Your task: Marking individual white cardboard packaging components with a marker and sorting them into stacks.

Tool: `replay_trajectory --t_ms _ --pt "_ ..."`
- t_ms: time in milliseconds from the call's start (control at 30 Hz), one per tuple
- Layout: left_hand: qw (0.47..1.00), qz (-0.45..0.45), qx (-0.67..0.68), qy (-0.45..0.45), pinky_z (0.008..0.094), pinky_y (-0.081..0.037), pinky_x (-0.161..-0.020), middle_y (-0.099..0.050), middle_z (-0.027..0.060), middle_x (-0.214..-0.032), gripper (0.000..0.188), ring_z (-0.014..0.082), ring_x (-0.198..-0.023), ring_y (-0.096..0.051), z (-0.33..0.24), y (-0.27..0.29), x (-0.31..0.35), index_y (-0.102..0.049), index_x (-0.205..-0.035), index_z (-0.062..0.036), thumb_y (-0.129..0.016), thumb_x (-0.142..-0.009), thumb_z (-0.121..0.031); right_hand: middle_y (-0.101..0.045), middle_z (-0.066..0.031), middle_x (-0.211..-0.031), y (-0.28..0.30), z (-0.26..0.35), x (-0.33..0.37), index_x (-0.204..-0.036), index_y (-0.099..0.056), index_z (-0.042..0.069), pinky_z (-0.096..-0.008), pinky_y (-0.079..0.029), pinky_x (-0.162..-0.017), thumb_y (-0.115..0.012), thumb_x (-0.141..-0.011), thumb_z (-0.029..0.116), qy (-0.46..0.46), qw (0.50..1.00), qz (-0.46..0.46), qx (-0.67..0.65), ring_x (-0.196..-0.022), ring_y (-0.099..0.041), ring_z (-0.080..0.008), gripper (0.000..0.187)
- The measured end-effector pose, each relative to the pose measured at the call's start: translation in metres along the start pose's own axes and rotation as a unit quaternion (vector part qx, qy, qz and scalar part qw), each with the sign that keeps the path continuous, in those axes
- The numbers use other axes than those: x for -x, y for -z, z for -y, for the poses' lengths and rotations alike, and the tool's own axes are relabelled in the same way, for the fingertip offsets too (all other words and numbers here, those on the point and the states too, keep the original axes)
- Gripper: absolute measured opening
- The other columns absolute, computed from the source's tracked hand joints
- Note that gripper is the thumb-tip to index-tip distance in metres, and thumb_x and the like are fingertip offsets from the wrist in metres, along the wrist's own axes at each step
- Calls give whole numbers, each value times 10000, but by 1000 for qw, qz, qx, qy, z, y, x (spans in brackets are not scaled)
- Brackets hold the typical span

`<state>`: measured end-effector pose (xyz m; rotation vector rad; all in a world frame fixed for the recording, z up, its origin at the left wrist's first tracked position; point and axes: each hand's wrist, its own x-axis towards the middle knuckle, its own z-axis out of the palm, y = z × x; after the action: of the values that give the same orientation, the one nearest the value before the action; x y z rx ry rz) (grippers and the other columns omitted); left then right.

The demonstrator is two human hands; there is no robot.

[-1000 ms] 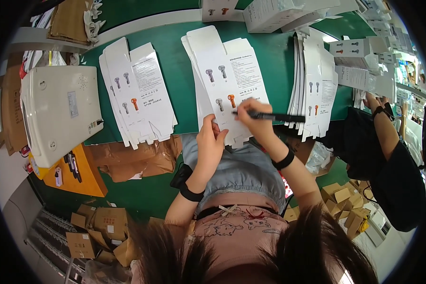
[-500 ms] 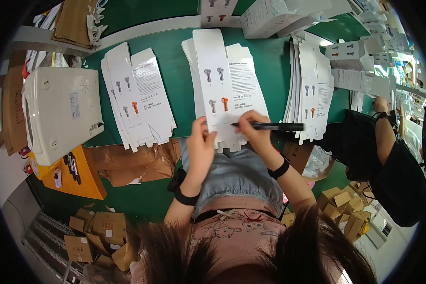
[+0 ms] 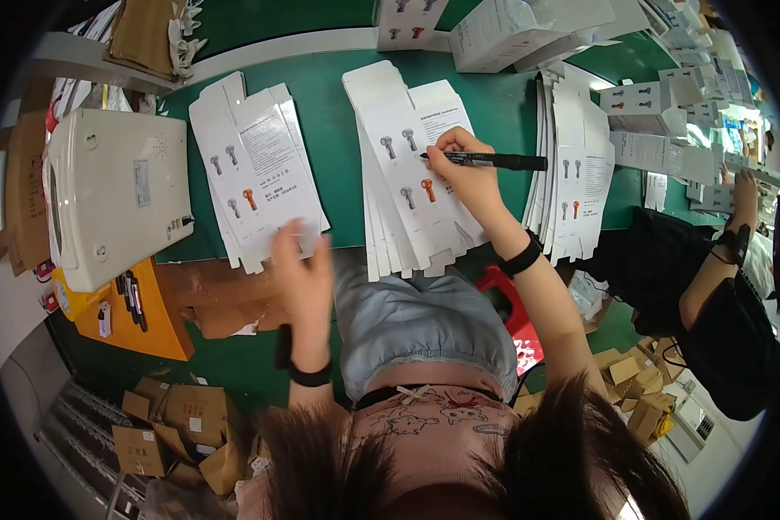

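Note:
My right hand grips a black marker pen. The pen's tip is at the top flat white carton of the middle stack, by the printed pictures of small handheld devices, one of them orange. My left hand, blurred by motion, has its fingers apart and nothing visible in them. It is at the lower right edge of the left stack of flat cartons. To the right of my right hand lies another stack of the same flat cartons.
A cream-coloured machine stands at the left, above an orange board with several pens. Made-up white boxes stand at the far right and back. A person in black is at the right. Brown cardboard boxes lie on the floor.
My left hand has left the middle carton and moved left to the left stack, whose top carton lies differently. My right hand has moved up with the pen, and the middle top carton is more tilted.

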<state>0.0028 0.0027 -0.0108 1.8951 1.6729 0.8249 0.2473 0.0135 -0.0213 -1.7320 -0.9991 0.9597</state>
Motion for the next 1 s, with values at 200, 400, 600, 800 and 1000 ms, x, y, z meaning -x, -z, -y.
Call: replay_trajectory --t_ms 200,400,600,800,1000 --pt "955 197 192 110 252 -423 -585 -493 74 -743 351 155 -642 -495 -43 -60 32 -495 -923 -1 -693 -661 -124 -546 0 -593 -5 -6 -2 -738 -519 12 -155 -372 -494 -589 -743 44 -4 997 8 76 -577 -534 -35 76" --pt "973 196 122 30 320 -406 -543 -478 128 -742 314 251 -604 -490 -40 -77 40 -458 -878 5 -668 -658 -71 -554 -17 -588 -6 -2 3 -714 -518 -1 -159 -384 -491 -582 -741 37 -3 997 -13 76 -573 -541 -39 80" --pt "952 232 181 88 329 -410 -534 -499 139 -717 246 258 -589 -514 -38 -72 33 -448 -858 12 -620 -685 -11 -560 -37 -571 -3 -19 57 -696 -526 -15 -172 -395 -475 -582 -736 24 5 1000 -19 -12 -550 -536 -36 79" --pt "945 238 199 104 317 -414 -522 -513 122 -650 221 239 -565 -521 -38 -71 30 -445 -856 13 -598 -698 13 -546 -22 -548 -13 -24 79 -709 -539 -8 -183 -385 -451 -614 -720 28 15 998 37 57 -501 -490 -38 84" --pt "946 232 198 111 287 -408 -514 -522 125 -655 202 220 -566 -523 -40 -70 34 -452 -852 7 -588 -704 27 -541 -20 -546 -14 -20 78 -707 -537 -2 -185 -375 -446 -613 -731 56 36 995 32 93 -480 -463 -41 98"
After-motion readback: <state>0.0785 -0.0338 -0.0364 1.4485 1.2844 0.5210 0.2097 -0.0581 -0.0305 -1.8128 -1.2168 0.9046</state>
